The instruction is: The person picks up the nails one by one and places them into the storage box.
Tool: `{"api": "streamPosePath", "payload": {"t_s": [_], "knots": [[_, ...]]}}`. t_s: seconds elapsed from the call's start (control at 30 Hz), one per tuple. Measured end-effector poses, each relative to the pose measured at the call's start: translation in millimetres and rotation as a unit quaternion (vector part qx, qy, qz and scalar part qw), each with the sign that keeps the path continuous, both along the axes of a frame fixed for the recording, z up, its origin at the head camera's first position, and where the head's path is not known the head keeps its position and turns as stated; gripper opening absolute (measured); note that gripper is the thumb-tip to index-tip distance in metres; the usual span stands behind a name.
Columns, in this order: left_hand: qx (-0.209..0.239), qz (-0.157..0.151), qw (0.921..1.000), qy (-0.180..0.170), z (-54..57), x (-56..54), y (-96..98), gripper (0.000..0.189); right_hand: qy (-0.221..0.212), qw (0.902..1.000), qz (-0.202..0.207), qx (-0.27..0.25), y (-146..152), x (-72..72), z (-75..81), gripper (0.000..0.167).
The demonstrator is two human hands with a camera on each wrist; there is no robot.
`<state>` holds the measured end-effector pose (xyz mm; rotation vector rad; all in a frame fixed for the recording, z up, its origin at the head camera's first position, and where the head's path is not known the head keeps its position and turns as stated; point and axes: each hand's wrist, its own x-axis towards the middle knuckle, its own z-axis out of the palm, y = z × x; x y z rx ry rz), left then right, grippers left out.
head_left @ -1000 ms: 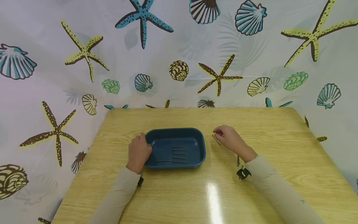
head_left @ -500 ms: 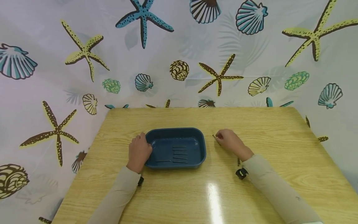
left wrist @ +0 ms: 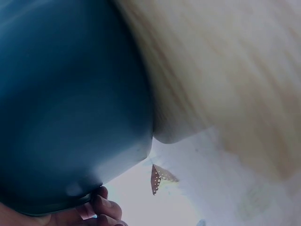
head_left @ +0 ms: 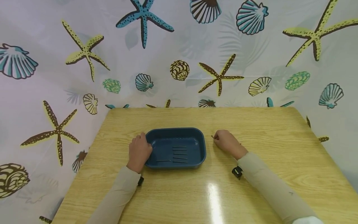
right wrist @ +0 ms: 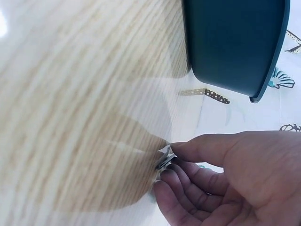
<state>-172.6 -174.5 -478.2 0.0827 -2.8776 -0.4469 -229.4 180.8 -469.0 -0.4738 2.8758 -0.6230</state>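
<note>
My left hand (head_left: pixel 139 152) grips the left end of a dark blue rectangular tray (head_left: pixel 165 150); in the left wrist view its fingers (left wrist: pixel 104 207) curl at the tray's rim. Several thin nails (head_left: pixel 180 154) lie on the tray floor, most in a loose column and one apart to the left. Just right of the tray, my right hand (head_left: pixel 227 143) is low over the table, pinching a nail (head_left: pixel 212 137) between thumb and fingers. Only a short end of that nail sticks out past the fingertips. Up close, a shiny metal piece (right wrist: pixel 164 161) shows between thumb and forefinger.
The light wood table (head_left: pixel 179 199) reaches back to a cloth (head_left: pixel 167 90) printed with starfish and shells, which also hangs at both sides. A black wrist device (head_left: pixel 237 172) hangs at the right cuff. The tray wall (right wrist: pixel 230 47) stands close to the right hand.
The right hand has lowered, drawn slightly left and closed its fingers on the nail that lay on the table. Another nail near the right wrist is now covered by the forearm. The left hand stays put.
</note>
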Motion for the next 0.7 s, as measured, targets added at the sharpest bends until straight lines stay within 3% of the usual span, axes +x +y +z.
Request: {"api": "streamPosePath", "payload": {"t_s": [0.47, 0.7], "knots": [[-0.009, -0.006, 0.9999, 0.013, 0.6, 0.7, -0.2, 0.014, 0.004, 1.0000, -0.007, 0.005, -4.1, -3.4, 1.0, 0.018], [-0.006, -0.002, 1.0000, 0.005, 2.2, 0.8, 0.8, 0.016, -0.012, 0.9996, -0.019, -0.019, -4.2, -0.3, 2.4, 0.019]]}}
